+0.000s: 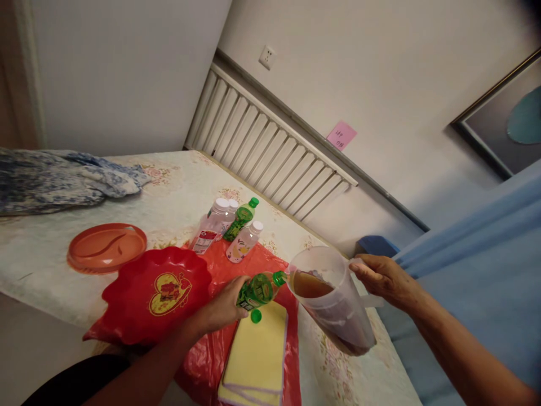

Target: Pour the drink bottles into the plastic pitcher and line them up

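My left hand (222,311) grips a small green bottle (258,290) and tilts its open mouth toward the spout of a clear plastic pitcher (333,301). A green cap (256,316) sits just below the bottle, by my fingers. My right hand (382,277) holds the pitcher by its handle and tips it toward the bottle. Brown liquid fills the tilted pitcher up to its lip. Both are held above a red plastic sheet (211,355) and a folded yellow cloth (257,358) on the table.
A red scalloped dish (156,293) with a heart print and an orange divided plate (106,247) lie to the left. Several capped bottles (230,228) stand behind. A blue patterned cloth (63,177) lies at the far left. A radiator (270,146) runs along the wall.
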Demonstrator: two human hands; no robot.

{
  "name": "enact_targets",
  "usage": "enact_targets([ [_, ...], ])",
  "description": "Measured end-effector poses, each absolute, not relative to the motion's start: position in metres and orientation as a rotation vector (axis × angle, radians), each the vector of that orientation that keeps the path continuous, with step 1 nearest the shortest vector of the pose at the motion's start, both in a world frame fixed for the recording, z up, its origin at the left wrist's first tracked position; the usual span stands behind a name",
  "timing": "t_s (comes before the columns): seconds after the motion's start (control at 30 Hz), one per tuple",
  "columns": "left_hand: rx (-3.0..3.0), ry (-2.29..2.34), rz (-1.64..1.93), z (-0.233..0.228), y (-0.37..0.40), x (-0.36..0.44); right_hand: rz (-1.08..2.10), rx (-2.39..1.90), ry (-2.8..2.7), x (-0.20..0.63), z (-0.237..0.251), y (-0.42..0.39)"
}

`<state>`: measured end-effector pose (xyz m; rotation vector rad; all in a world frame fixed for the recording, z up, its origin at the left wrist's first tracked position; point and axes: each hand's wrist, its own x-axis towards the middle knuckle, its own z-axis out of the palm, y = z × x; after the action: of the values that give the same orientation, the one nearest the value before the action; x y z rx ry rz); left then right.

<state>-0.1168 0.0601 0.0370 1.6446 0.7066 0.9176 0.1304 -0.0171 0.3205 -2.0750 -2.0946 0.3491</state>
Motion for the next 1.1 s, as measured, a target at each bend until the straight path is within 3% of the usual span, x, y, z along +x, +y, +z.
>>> enact_targets([
  [1.1,1.659,0.697,0.926,0.0317,0.0610,-0.1159,0.340,-2.076,-2.090,0.1234,0.3245,-0.0185],
])
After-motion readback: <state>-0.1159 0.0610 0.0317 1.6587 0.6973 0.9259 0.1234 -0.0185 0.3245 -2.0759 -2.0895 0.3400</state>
